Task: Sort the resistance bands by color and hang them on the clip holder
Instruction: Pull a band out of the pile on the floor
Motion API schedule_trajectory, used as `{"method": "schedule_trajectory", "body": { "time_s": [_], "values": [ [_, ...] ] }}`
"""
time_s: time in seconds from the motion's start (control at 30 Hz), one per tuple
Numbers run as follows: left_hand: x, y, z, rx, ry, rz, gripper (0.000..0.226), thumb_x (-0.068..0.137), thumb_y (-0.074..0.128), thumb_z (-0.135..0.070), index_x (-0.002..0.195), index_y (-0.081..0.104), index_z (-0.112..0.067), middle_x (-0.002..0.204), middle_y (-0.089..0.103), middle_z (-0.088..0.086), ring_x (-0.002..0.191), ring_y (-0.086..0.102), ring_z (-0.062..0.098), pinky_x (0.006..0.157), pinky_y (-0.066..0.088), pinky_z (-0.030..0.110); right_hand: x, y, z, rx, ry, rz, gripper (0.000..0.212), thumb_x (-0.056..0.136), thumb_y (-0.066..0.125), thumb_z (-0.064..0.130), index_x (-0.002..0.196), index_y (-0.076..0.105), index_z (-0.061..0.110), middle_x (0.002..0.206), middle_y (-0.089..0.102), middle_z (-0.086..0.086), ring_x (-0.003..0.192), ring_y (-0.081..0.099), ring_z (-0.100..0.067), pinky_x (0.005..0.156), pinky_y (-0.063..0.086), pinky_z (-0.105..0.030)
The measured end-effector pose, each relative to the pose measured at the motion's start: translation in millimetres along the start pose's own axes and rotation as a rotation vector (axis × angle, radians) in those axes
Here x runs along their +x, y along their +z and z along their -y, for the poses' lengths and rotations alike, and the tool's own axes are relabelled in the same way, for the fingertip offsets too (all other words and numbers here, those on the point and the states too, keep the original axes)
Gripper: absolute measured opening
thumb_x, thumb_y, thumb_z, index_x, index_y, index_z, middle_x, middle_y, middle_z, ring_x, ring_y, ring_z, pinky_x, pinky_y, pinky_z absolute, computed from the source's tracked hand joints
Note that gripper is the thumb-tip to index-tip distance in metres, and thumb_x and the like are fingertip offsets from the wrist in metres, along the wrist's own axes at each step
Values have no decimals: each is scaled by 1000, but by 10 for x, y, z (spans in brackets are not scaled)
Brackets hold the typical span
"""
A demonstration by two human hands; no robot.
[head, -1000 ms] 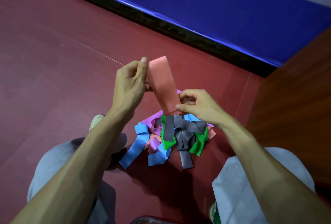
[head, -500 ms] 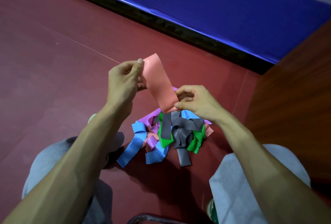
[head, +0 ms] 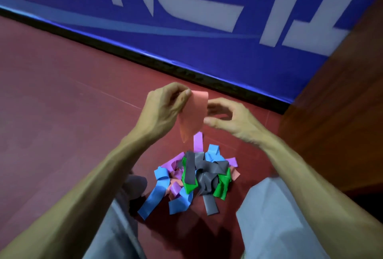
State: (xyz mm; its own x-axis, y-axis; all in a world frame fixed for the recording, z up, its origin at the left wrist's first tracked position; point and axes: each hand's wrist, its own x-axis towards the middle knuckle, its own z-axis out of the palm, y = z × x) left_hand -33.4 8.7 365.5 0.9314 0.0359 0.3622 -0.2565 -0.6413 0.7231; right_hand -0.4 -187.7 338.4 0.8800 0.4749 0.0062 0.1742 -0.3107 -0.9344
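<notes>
Two bare hands are working above a heap of resistance bands. One salmon band [head: 193, 113] is being held up in the air, and one tangled pile [head: 199, 178] is lying on the dark red floor [head: 62, 97] below it, between two grey trouser legs [head: 275, 223].

In the pile, three blue strips [head: 157, 192], three grey strips [head: 190, 169], two green patches [head: 222, 188] and about four purple strips [head: 198, 141] are showing, with two small salmon scraps [head: 235, 173] peeking out. The bands overlap, so a true count cannot be told.

The left hand [head: 165, 105] is pinching the salmon band's top end between thumb and curled fingers. The right hand [head: 228, 117] is hovering just beside the band's right edge, its fingers and thumb spread in a loose curve and gripping nothing. The blur is hiding whether the fingertips are touching the band.

The band's long axis is running nearly upright. Its top end is pointing away from the person, while its lower end is dangling down and slightly left, just above the pile.

Beyond the hands, a black skirting [head: 186, 72] is edging a blue banner [head: 207, 37] with white lettering. A wooden panel [head: 335, 103] is standing at the right.
</notes>
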Motion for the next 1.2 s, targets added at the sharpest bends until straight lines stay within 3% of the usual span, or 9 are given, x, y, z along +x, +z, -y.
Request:
{"method": "schedule_trajectory", "body": {
  "time_s": [0.13,0.27,0.33,0.5,0.7,0.77,0.87,1.07,1.2],
  "values": [
    [20,-248,-513,-14,83,12,14,94,58,-21,85,66,-15,71,67,0,67,63,14,69,50,37,-227,-325,742,-101,-155,-155,14,81,74,22,94,69,19,84,70,8,77,64,-2,77,50,-18],
    [12,-444,-1081,-73,155,0,16,94,58,-26,88,67,-15,71,66,-9,66,63,8,67,52,27,-469,-552,1243,-184,-225,-253,26,82,73,32,105,69,22,88,71,5,85,68,-9,85,53,-31],
    [-1,-543,-1352,-103,182,7,19,94,57,-28,90,68,-13,74,67,-8,68,64,7,67,53,26,-621,-644,1463,-155,-279,-273,26,83,73,28,108,67,23,84,69,6,80,65,-6,83,53,-29],
    [-41,-713,-1928,-125,279,42,17,96,54,-24,91,66,-12,79,68,0,72,65,11,69,54,30,-1032,-896,1975,-83,-365,-295,7,82,73,10,89,71,9,79,70,-3,73,65,-8,74,53,-21],
    [-147,-667,-2417,-452,167,227,38,98,41,-39,118,51,-8,108,65,10,94,67,20,79,57,36,-1418,-1223,2441,-41,-440,-370,7,81,73,8,84,72,14,72,71,0,69,65,-11,66,54,-23],
    [-132,-558,-2574,-423,147,302,45,96,37,-47,125,49,-15,117,63,3,104,65,17,85,55,34,-1520,-1352,2531,-28,-450,-417,8,81,74,8,81,72,16,68,70,2,66,63,-12,65,55,-25],
    [-34,-406,-2761,-362,165,306,37,94,44,-51,123,52,-29,108,60,-19,112,61,12,83,53,27,-1702,-1530,2626,0,-448,-475,9,82,72,5,80,71,14,65,68,3,62,62,-11,64,57,-28],
    [-259,-55,-3103,-393,243,418,24,99,48,-26,120,50,-16,112,62,5,95,62,14,78,53,27,-2103,-1948,2699,74,-423,-597,7,85,69,4,91,68,3,73,68,-2,62,65,-12,57,56,-26],
    [-251,283,-3420,-357,275,401,15,99,48,-21,100,53,-7,81,57,-1,64,51,1,59,41,16,-2362,-2293,2600,145,-384,-688,5,86,66,4,91,68,5,79,68,-6,66,66,-14,58,55,-25]
  ]
}}
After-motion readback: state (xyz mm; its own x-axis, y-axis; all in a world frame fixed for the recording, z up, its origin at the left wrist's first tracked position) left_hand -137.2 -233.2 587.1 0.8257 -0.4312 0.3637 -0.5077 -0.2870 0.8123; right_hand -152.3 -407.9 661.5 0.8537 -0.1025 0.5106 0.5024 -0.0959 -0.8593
